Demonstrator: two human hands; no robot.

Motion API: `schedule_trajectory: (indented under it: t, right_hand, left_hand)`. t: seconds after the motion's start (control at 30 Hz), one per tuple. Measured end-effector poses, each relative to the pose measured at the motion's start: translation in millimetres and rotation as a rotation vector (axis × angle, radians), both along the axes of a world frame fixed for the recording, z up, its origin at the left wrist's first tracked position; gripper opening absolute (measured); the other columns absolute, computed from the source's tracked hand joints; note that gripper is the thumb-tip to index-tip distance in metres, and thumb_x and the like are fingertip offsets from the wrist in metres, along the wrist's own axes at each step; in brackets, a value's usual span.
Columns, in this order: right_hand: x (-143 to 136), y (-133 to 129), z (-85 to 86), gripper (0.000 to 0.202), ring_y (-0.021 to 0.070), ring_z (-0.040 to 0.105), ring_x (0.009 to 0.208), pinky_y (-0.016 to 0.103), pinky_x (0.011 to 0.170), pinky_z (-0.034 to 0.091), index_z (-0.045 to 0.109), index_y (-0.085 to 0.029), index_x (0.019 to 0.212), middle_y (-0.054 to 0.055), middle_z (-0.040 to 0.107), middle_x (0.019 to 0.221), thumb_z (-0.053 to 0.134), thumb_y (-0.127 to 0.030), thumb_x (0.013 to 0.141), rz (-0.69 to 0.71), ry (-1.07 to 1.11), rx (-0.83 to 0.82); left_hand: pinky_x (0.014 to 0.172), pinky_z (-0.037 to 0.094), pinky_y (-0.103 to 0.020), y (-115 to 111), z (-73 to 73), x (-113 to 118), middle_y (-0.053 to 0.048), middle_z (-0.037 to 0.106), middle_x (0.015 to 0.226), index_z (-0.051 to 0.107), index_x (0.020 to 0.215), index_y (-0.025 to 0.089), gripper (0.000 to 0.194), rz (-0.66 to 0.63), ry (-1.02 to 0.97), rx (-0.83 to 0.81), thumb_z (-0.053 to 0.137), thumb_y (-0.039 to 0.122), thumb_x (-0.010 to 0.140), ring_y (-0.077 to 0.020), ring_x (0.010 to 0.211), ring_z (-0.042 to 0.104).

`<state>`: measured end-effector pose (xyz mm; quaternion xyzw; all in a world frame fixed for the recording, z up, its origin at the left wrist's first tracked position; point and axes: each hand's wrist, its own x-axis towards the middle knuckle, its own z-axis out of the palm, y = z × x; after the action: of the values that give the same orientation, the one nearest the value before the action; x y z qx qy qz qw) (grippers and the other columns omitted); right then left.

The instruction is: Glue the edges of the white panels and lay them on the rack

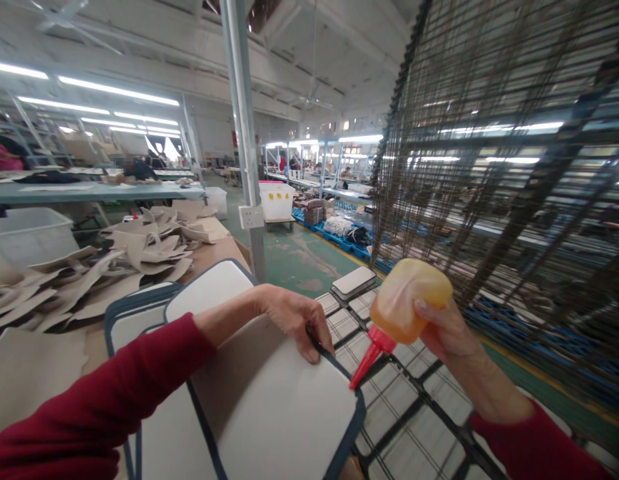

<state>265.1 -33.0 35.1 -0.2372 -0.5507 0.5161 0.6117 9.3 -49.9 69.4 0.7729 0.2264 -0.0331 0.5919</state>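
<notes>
1. Along the right side rises a tall wire rack, tilted; its top is cut off by the frame, and its mesh blurs what lies behind.
2. Beneath it spreads a wire shelf bearing pale panels in rows, perhaps kept apart for air.
3. At left, the table carries a heap of cut pieces; single shapes are hard to separate.
4. In front, the dark-edged panel lies over similar ones; the left hand has its grip closed on the far edge, probably steadying it; most fingers are hidden.
5. Beside it, the bottle tips downward, filling the right hand's grip, likely so its contents run tipward.
6. At the panel's rim sits the red nozzle; whether it touches, I cannot tell.
</notes>
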Motion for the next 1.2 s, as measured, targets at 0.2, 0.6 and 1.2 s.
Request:
schedule_trajectory:
  t: [0.2, 0.6, 1.2]
  right_hand:
    - [0.4, -3.0, -1.7, 0.035, 0.0152, 0.06, 0.057, 0.024, 0.054, 0.055, 0.073, -0.026, 0.074, -0.001, 0.066, 0.067, 0.092, -0.041, 0.048, 0.018, 0.009, -0.017]
    - [3.7, -2.8, -11.5, 0.038, 0.0149, 0.061, 0.055, 0.022, 0.053, 0.055, 0.073, -0.023, 0.071, 0.001, 0.067, 0.065, 0.093, -0.041, 0.043, -0.109, 0.075, 0.033]
    - [2.3, -17.2, -36.4, 0.035, 0.0125, 0.064, 0.069, 0.019, 0.068, 0.056, 0.072, -0.022, 0.081, -0.001, 0.069, 0.077, 0.091, -0.033, 0.053, -0.449, 0.261, 0.163]
  left_hand:
    - [0.087, 0.05, -0.024, -2.1, -1.2, -3.8, -0.004, 0.076, 0.089, 0.078, 0.095, 0.01, 0.041, -0.002, -0.01, -0.002, 0.081, 0.041, 0.068, -0.0239, 0.092, 0.067]
    - [0.09, 0.05, -0.027, 0.1, -5.0, -17.7, -0.007, 0.075, 0.095, 0.077, 0.101, 0.009, 0.043, 0.039, -0.012, 0.036, 0.074, 0.044, 0.076, -0.0256, 0.096, 0.067]
    - [0.071, 0.052, -0.022, -2.4, -16.4, -44.4, -0.005, 0.075, 0.088, 0.075, 0.105, 0.012, 0.044, 0.353, -0.144, -0.038, 0.072, 0.046, 0.077, -0.0187, 0.076, 0.067]
